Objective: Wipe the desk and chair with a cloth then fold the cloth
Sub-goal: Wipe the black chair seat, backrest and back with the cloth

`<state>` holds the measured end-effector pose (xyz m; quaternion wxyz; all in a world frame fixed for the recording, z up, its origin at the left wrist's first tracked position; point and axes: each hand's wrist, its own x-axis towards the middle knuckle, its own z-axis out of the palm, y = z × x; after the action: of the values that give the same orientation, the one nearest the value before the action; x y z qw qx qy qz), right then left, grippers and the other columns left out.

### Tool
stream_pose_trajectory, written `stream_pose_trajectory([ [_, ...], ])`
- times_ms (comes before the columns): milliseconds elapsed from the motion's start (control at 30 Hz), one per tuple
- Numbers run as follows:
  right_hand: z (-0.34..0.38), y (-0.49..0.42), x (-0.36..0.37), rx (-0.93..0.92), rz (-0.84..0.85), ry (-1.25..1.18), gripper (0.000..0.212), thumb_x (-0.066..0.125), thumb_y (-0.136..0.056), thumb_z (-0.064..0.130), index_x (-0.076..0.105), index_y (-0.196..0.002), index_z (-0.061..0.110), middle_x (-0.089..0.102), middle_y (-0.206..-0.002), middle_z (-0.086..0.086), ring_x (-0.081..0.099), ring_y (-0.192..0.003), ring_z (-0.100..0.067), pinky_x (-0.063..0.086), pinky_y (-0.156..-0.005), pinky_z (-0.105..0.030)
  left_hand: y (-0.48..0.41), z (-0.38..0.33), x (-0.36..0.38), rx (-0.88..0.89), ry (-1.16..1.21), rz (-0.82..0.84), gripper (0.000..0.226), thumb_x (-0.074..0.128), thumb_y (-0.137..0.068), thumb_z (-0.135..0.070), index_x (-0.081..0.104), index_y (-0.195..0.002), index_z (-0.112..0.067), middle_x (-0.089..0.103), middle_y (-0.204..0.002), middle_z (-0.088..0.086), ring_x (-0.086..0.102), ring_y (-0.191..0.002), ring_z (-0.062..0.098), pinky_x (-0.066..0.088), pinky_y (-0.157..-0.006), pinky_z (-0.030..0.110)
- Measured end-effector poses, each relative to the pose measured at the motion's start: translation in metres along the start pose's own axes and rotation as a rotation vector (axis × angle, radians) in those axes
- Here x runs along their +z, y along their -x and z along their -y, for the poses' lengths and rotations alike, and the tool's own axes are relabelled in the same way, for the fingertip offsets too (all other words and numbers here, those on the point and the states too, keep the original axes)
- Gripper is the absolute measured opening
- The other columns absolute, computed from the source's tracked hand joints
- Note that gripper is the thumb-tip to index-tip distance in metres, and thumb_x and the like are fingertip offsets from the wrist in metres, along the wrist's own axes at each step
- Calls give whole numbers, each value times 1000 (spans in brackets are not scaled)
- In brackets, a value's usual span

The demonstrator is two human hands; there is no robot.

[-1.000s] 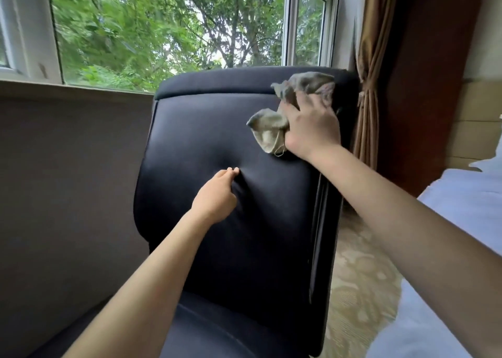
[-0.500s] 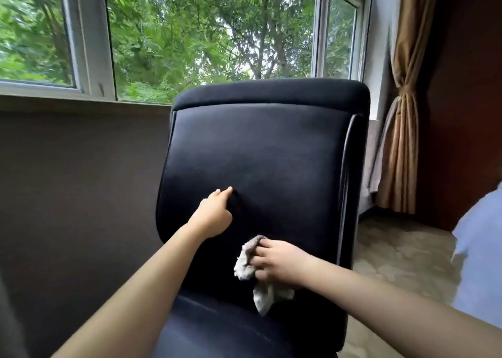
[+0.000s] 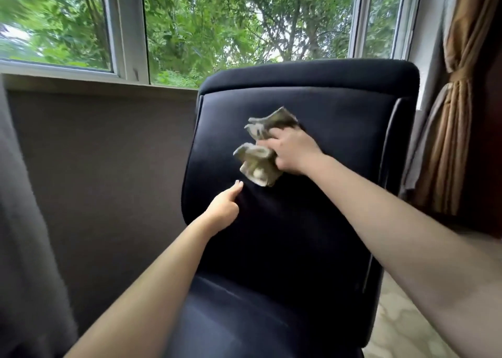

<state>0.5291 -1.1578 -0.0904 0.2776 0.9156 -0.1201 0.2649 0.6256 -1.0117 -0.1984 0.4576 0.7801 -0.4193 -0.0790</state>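
The right hand (image 3: pixel 292 150) is closing around the crumpled cloth (image 3: pixel 258 156) and pressing it on the chair (image 3: pixel 312 222) backrest, higher than half a second ago, when it was near the seat. The left hand (image 3: pixel 224 208) is loosely curled, holding nothing, fingertips bracing the backrest. Probably the wiping is sweeping up and down; folding is not yet begun. The window (image 3: pixel 217 26) and curtain (image 3: pixel 459 86) are standing behind, blocking nothing.

I can read no text, label, brand or number anywhere in my view. Nothing near my hands carries a legible sign.
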Motion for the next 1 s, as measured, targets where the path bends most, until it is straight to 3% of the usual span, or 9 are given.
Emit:
stream_pose_trajectory([
  [167,68,48,68,-369,-56,52,23,52,-67,26,73,-74,20,68,-82,-1,67,-79,-29,52,-82,-38,0,20,-19,-111,132,-260,67,29,-85,12,28,-148,-12,32,-150,6,42,-132,24,33,-111,36],
  [300,106,78,128,-504,188,75,36,38,-74,31,72,-62,29,68,-76,11,67,-79,-18,41,-86,-33,8,32,-23,-132,15,-221,66,31,-85,12,31,-147,-11,31,-152,6,38,-135,22,30,-112,32],
  [433,114,86,135,-535,190,86,26,50,-65,34,64,-44,29,56,-54,15,63,-61,-8,45,-82,-25,16,44,-23,-149,-9,-186,62,37,-88,9,33,-146,-12,32,-151,4,37,-135,18,30,-104,18],
  [533,102,46,101,-459,-24,10,28,46,-74,22,66,-54,23,65,-65,8,65,-64,-17,50,-78,-27,17,54,-21,-153,7,-184,62,38,-88,8,33,-146,-12,37,-147,2,44,-124,10,32,-89,12],
  [633,64,-29,40,-160,-131,-52,44,28,-88,23,69,-105,19,63,-114,-7,60,-99,-32,43,-93,-38,15,58,-12,-199,71,-136,66,34,-85,6,34,-146,-19,42,-145,-2,55,-109,9,43,-88,18],
  [700,28,-68,-3,54,-72,-115,41,31,-95,25,52,-130,25,43,-141,-8,42,-125,-34,30,-106,-40,17,56,3,-196,100,-68,68,31,-84,5,35,-146,-23,39,-147,-3,53,-118,12,44,-100,28],
  [767,1,-97,-20,227,5,-127,45,33,-96,26,40,-140,26,28,-152,-8,26,-137,-34,20,-114,-42,17,53,19,-146,56,15,70,29,-82,9,33,-147,-18,25,-155,3,32,-139,16,24,-116,32],
  [867,-5,-122,-15,262,61,-98,52,37,-95,24,32,-147,25,16,-157,-7,16,-142,-31,12,-118,-43,13,52,27,-96,-40,87,75,28,-79,13,25,-149,-14,7,-159,0,11,-145,14,8,-111,15],
  [1000,25,-125,14,118,85,-66,53,45,-88,27,40,-141,25,27,-152,-7,28,-136,-31,18,-114,-41,4,55,33,-60,-60,131,81,28,-77,14,24,-150,-20,4,-159,-5,13,-145,13,15,-88,0],
])
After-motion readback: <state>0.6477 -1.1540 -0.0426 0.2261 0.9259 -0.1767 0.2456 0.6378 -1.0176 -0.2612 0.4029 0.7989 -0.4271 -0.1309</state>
